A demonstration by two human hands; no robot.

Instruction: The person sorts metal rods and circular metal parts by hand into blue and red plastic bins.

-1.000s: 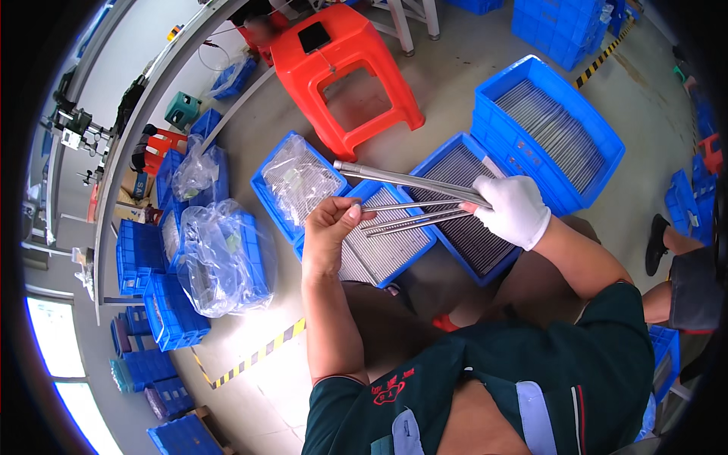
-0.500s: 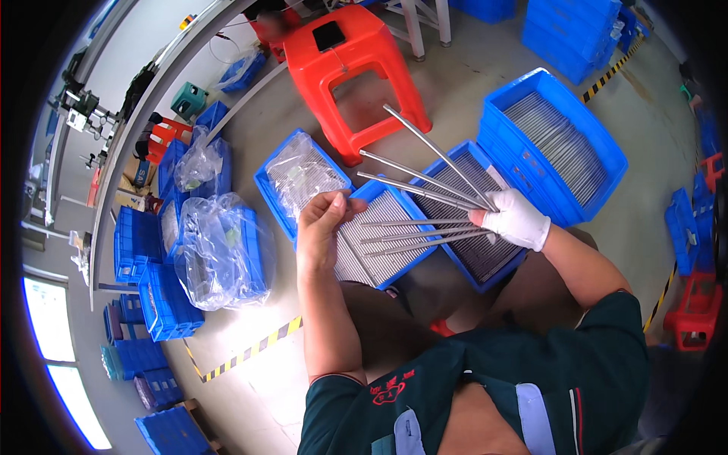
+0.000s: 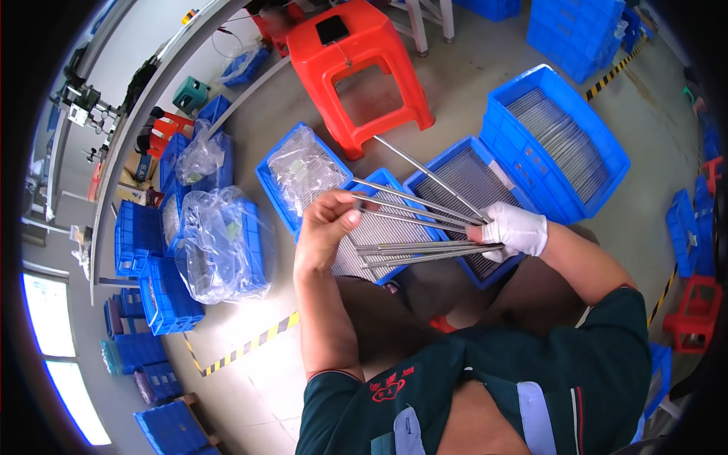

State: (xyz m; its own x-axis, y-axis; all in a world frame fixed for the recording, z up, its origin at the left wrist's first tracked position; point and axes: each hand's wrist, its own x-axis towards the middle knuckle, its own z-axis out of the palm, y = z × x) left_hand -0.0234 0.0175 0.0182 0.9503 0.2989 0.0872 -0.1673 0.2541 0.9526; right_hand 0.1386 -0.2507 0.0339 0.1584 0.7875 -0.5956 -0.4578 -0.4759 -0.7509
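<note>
My right hand, in a white glove, is closed around several thin grey metal rods that fan out to the left. One of them angles up toward the red stool. My bare left hand is bent in a pinch at the far tip of one middle rod, thumb against fingers. Below the rods, a blue crate holds rows of similar rods, and another blue crate of darker rods lies partly behind my right hand.
A red plastic stool with a dark phone on it stands ahead. Stacked blue crates of rods are at the right. A bag-covered crate and more bagged crates lie left. Yellow-black tape marks the floor.
My left hand has lowered slightly and come to the rod tips. The rods in my right hand have swung lower, with the lower ones closer together.
</note>
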